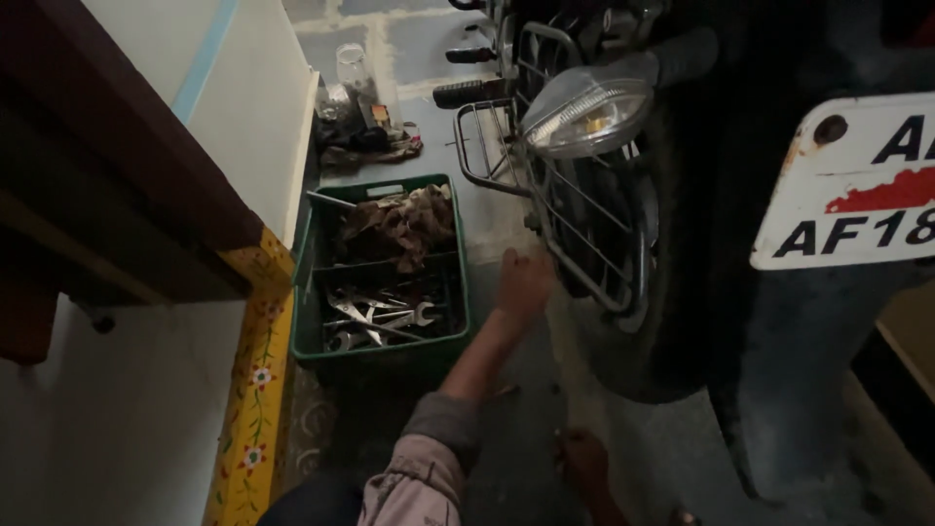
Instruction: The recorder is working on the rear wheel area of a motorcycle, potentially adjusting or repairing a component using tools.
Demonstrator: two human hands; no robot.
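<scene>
We see one hand [523,282], the left, stretched out from a rolled-up sleeve [429,468] to the lower edge of the wire guard [584,244] beside the rear wheel [623,331] of a motorcycle. Whether it grips a bar or only rests there we cannot tell: the fingers are blurred and dark. The right hand is out of view. One foot [584,463] stands on the floor just below the wheel.

Just left of the arm sits one green crate [304,292], near enough to be reached without shifting. Its front compartment holds several spanners [375,321], too tangled for an exact count; the back holds a heap of brown rags [399,229].

Above the guard we note one indicator lamp [584,117], and to the right one white plate [847,185].
</scene>
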